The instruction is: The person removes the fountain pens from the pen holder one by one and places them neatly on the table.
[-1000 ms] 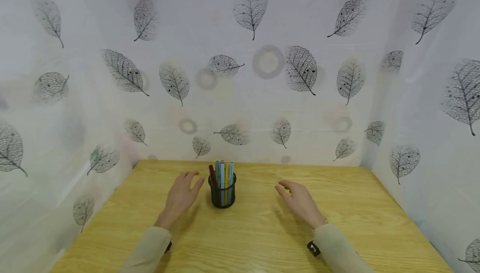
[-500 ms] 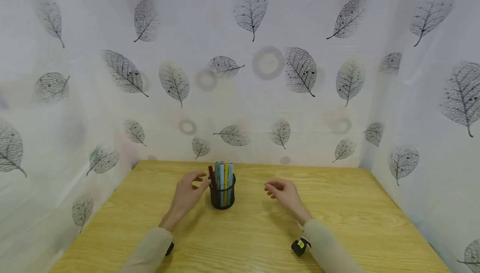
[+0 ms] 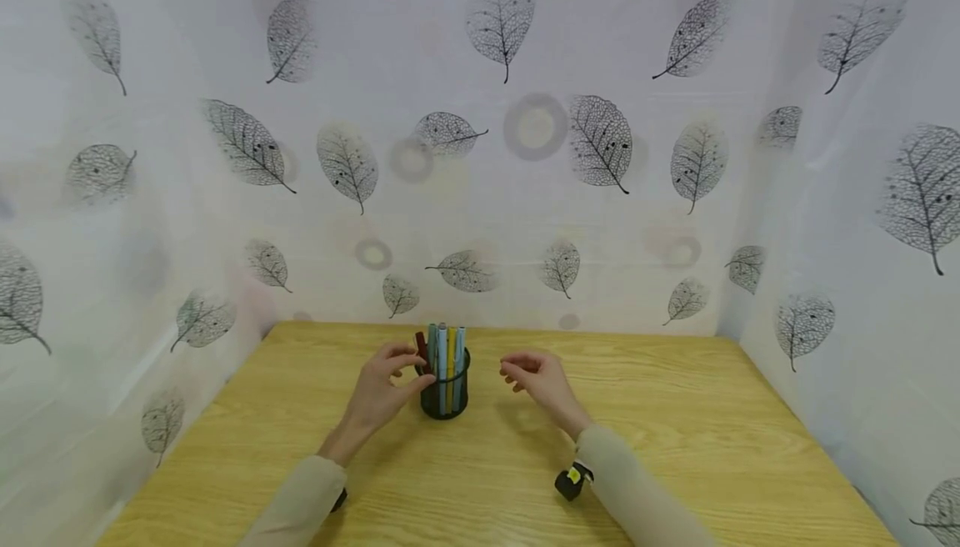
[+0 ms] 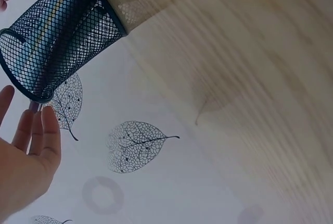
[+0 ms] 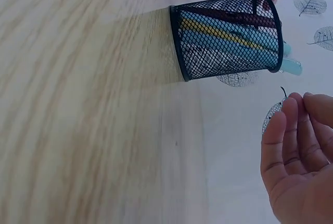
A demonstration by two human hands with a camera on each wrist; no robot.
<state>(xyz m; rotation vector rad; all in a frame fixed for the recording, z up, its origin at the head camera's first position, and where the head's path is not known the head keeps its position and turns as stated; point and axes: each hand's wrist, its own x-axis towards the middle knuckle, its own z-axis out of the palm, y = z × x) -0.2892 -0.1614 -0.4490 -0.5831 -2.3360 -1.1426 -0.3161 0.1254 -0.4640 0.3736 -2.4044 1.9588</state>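
Note:
A black mesh pen cup (image 3: 444, 406) stands upright on the table, holding several pens. Among them are a dark red pen (image 3: 421, 346), a yellow one (image 3: 452, 347) and light blue ones (image 4: 52, 18). My left hand (image 3: 377, 390) is at the cup's left side, its thumb overlapping the rim and its fingers beside the dark red pen. In the left wrist view, its fingertips (image 4: 48, 113) are right by the rim. To the right of the cup, my right hand (image 3: 542, 378) is raised with fingers loosely bent, thumb tip close to the index fingertip, and nothing in it.
The wood-grain table (image 3: 637, 480) extends around the cup. A white curtain (image 3: 480, 213) printed with leaves encloses its back and both sides. Small black devices (image 3: 570, 483) are strapped at the wrists.
My left hand has shifted right, up to the cup's rim. My right hand has come left towards the cup, its fingers drawing closer together. The cup stays where it was.

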